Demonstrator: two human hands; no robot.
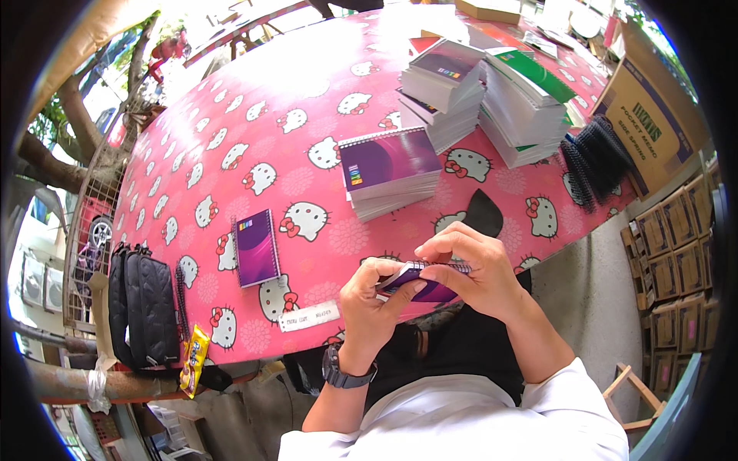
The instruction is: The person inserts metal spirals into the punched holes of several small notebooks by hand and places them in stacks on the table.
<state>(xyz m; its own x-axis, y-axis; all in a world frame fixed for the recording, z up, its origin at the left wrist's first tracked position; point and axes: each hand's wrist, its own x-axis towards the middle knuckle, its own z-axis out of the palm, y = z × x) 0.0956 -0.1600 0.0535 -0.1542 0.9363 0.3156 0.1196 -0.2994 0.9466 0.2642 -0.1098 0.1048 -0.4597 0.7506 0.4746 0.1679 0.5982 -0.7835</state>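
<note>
Close to the table's near edge, my left hand grips a small purple notebook between thumb and fingers. My right hand is closed at the notebook's upper edge, thumb and fingers pinching along a dark spiral binding. The notebook is tilted, and my fingers hide part of its cover. To the left, a spiral-bound purple notebook lies flat. Just beyond my hands stands a stack of purple-covered pads, with punched holes along the top edge. A white printed strip lies left of my left hand.
Farther back are a second purple-covered stack and green-covered pads. Black spiral coils lie by a cardboard box at right. A black bag and yellow packet sit at the left edge. Brown boxes are stacked right.
</note>
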